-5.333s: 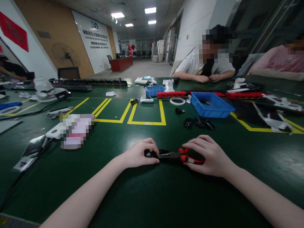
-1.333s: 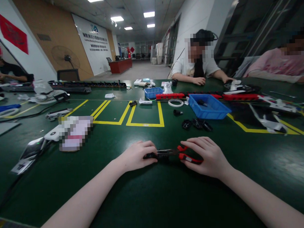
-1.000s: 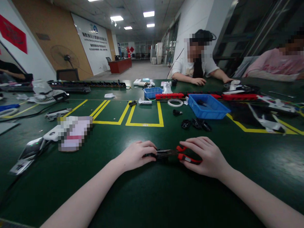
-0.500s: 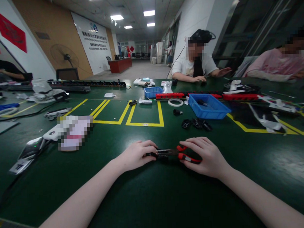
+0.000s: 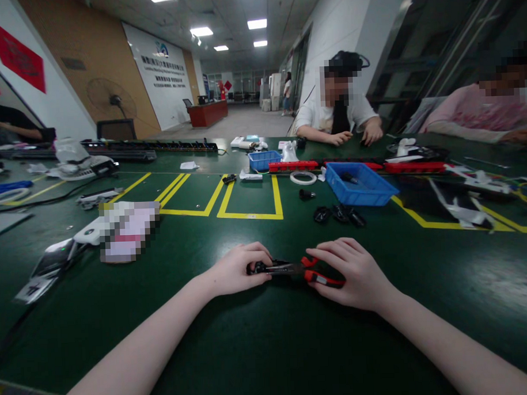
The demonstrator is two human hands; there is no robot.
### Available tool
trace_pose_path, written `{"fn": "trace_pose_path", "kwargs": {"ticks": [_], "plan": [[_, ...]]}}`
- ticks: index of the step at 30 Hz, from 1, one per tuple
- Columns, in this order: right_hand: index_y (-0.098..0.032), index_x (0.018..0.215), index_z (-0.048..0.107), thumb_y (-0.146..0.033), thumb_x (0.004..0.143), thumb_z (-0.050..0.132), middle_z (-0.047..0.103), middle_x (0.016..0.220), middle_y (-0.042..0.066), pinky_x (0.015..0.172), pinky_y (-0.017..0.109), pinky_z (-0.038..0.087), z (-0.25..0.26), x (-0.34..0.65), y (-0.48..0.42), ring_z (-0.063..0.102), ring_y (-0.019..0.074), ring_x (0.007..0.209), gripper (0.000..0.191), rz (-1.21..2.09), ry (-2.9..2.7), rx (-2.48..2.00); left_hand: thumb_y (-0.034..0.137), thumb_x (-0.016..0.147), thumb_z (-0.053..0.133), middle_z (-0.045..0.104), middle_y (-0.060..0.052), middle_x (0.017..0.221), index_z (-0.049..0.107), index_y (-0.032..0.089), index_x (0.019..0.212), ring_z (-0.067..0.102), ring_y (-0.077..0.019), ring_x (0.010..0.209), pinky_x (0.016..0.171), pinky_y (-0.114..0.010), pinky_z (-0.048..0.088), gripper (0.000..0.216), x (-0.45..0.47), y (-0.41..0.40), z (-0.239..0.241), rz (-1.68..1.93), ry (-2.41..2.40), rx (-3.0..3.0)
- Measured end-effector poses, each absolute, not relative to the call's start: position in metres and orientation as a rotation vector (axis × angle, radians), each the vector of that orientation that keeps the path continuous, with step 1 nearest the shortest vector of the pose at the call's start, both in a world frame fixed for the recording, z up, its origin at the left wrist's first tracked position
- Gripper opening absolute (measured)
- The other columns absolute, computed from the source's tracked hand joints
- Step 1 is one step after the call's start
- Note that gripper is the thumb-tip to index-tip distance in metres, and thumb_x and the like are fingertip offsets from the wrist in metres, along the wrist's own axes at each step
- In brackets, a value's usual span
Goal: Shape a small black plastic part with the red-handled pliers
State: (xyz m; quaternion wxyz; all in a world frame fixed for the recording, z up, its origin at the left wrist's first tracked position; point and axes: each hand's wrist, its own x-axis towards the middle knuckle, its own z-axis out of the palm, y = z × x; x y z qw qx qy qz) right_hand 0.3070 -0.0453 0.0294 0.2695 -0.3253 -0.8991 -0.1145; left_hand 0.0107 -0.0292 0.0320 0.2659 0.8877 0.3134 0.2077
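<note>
My right hand is closed around the red and black handles of a pair of pliers, which are spread apart. The metal jaws point left and meet a small black part. My left hand pinches this black part between thumb and fingers; its exact kind cannot be made out. Both hands are low over the green table. Beyond them lie several small black pieces and a single black connector-like piece.
A blue bin with dark pieces inside stands beyond my right hand, a smaller blue bin farther back. Red strips and a white ring lie nearby. A wrapped device is at left. Across the table sits a co-worker.
The pliers and my right hand have shifted slightly left, and the black part has turned a little in my left fingers. Across the table, the co-worker's hands have come closer together.
</note>
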Motion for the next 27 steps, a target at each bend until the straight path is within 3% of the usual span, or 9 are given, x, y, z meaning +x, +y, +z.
{"fn": "trace_pose_path", "kwargs": {"ticks": [11, 27], "plan": [[-0.017, 0.12, 0.064, -0.038, 0.08, 0.067, 0.07, 0.106, 0.011, 0.088, 0.043, 0.046, 0.0295, 0.3069, -0.0459, 0.065, 0.0247, 0.093, 0.045, -0.313, -2.422, -0.897, 0.02, 0.094, 0.052, 0.065, -0.004, 0.113, 0.066, 0.018, 0.099, 0.064, -0.0193, 0.099, 0.096, -0.036, 0.045, 0.015, 0.0126, -0.0322, 0.0367, 0.521, 0.893, 2.421], [-0.018, 0.118, 0.064, -0.037, 0.08, 0.067, 0.071, 0.106, 0.011, 0.086, 0.044, 0.047, 0.0337, 0.3041, -0.048, 0.065, 0.0255, 0.092, 0.043, -0.34, -2.41, -0.922, 0.019, 0.093, 0.052, 0.065, -0.005, 0.113, 0.065, 0.018, 0.096, 0.064, -0.0199, 0.098, 0.092, -0.035, 0.047, 0.013, 0.0124, -0.0316, 0.036, 0.525, 0.896, 2.415]]}}
